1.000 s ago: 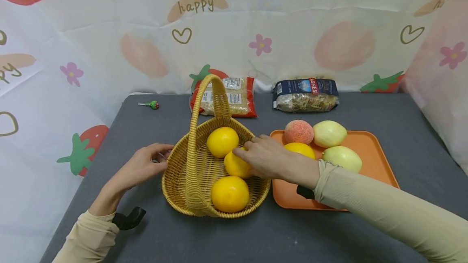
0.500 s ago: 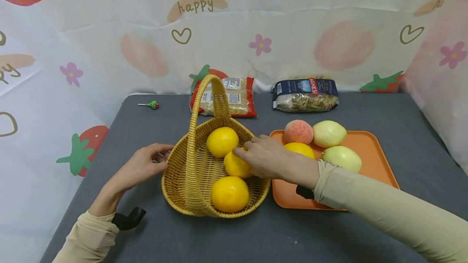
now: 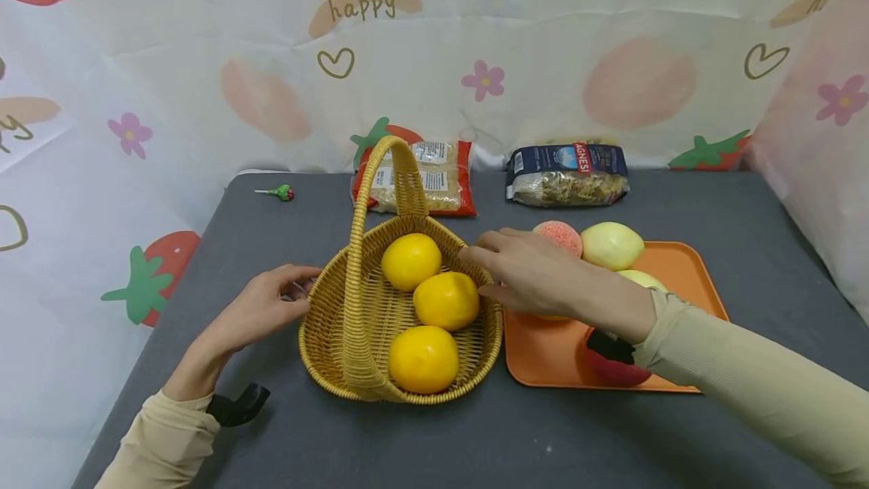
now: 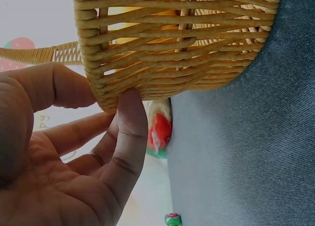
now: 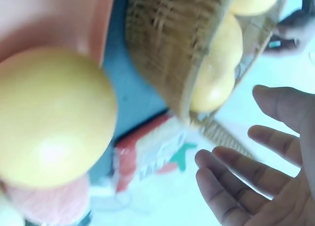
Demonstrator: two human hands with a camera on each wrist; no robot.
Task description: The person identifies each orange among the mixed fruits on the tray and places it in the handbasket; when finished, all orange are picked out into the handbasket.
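A wicker basket point(image 3: 326, 357) with a tall handle stands mid-table and holds three yellow fruits: one at the back point(image 3: 411, 262), a middle fruit point(image 3: 446, 300) and one in front point(image 3: 424, 359). My left hand point(image 3: 261, 308) rests its thumb and fingertips against the basket's left outer side, near the rim. Over the basket's right rim hovers my right hand point(image 3: 536, 270), its fingers loosely spread and nothing in them, apart from the middle fruit. Beneath that arm lies an orange tray point(image 3: 686, 285). Another yellow fruit point(image 5: 54, 117) on it shows large in the right wrist view, mostly hidden in the head view.
The tray also bears a pink fruit point(image 3: 560, 236), a pale green fruit point(image 3: 612, 245), a second pale green one point(image 3: 641, 278) and a dark red object point(image 3: 616, 370). Behind are a red-edged bag point(image 3: 434, 179), an AGNESI pasta bag point(image 3: 569, 176) and a lollipop point(image 3: 284, 192).
My right hand has let go of the middle yellow fruit and moved right, out to the basket's rim. The fruit stays in the basket. My left hand has not visibly moved.
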